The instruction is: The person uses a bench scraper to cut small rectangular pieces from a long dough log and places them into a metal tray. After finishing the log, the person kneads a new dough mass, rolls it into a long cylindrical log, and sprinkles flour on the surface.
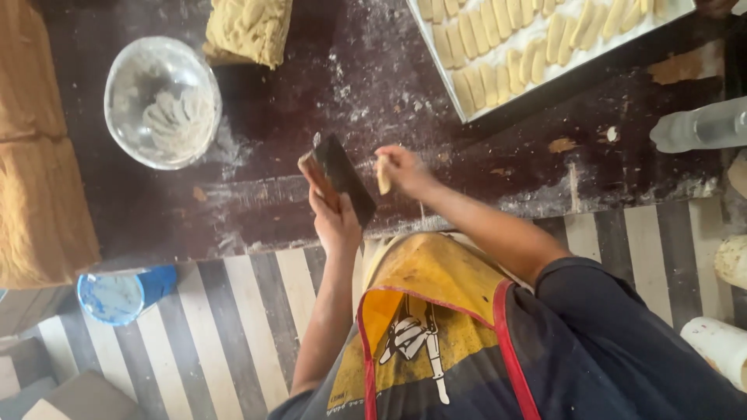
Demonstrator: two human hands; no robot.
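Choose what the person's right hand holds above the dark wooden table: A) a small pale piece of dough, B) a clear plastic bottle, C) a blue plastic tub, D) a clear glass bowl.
A: the right hand pinches a small pale piece of dough between its fingertips, while the left hand holds a dark flat scraper.

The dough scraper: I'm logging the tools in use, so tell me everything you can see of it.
The dough scraper is a flat, dark rectangular blade with a brown, wood-like handle along one edge. The left hand grips that handle, holding the blade tilted above the floured dark table, close beside the right hand, which pinches a small pale dough piece.
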